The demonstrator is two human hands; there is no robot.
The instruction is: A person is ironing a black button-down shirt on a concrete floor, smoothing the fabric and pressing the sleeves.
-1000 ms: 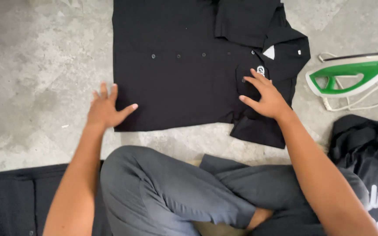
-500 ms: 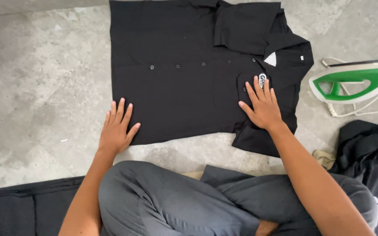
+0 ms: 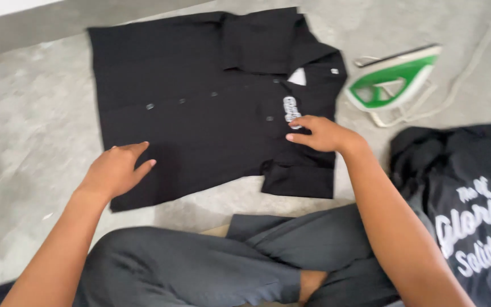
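Our left hand [image 3: 115, 170] has slid up from the floor [image 3: 24, 142] onto the black button-up shirt's [image 3: 200, 102] hem, fingers loosely curled, holding nothing. Our right hand [image 3: 319, 133] stays flat near the chest emblem, so smoothing continues beside the green iron [image 3: 393, 85].

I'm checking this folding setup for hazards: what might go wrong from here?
The green and white iron lies on the floor close beside the black shirt; if hot, it might scorch the collar or the right hand near it. Its cord trails loose and might snag. The left hand presses the lower edge, which may crease.
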